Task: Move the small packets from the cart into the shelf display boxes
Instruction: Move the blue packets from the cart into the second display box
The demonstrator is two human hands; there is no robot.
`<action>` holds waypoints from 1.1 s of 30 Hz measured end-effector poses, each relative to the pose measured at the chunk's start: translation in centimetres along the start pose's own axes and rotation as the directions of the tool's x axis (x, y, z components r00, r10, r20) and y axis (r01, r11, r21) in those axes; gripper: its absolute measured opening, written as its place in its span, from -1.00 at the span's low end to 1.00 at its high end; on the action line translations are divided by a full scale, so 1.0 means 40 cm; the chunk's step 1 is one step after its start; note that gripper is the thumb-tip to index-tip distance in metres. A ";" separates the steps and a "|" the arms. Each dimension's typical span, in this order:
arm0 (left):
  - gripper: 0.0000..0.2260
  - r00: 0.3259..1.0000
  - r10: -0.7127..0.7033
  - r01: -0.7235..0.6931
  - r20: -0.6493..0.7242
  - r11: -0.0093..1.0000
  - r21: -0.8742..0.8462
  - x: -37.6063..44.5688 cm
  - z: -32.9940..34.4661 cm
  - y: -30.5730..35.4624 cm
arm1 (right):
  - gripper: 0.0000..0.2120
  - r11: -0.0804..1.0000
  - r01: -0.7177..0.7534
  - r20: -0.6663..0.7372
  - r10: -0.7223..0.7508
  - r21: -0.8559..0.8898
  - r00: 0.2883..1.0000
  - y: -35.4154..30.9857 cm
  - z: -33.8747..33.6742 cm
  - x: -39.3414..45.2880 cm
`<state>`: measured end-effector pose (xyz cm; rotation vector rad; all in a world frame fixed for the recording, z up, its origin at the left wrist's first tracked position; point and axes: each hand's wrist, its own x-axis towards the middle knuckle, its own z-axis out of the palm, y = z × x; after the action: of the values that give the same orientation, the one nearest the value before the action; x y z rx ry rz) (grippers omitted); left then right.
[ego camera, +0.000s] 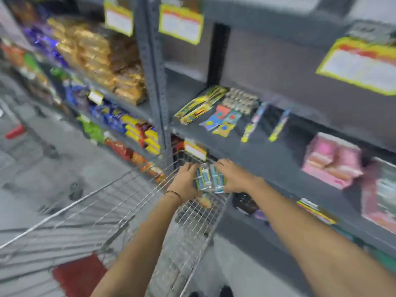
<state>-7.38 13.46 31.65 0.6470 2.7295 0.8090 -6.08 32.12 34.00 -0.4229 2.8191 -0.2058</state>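
Both my hands hold a bundle of small blue-and-white packets [210, 178] above the far right corner of the wire cart [120, 200]. My left hand [186, 179] grips the bundle's left side and my right hand [232, 175] clamps its right side. The bundle sits level with the front edge of the grey shelf [246, 151]. Pink display boxes [333, 160] stand on that shelf to the right. The picture is blurred by motion.
Flat yellow-green packs [200, 105] and colourful small packets [222, 122] lie on the shelf's back left. A grey upright post [156, 82] divides the shelving. Snack bags [102, 58] fill the left bays. Yellow price labels [181, 24] hang above. A red cart handle [79, 275] is near me.
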 end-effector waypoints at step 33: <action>-0.22 0.777 0.576 -0.577 0.255 0.813 -0.080 0.258 0.379 1.122 | -0.49 0.600 -0.737 0.024 0.770 0.311 0.637 0.710 -0.068 -0.899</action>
<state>4.15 59.04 43.45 1.5235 2.2871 0.7556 18.55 70.28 40.64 0.8938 2.7160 -0.4566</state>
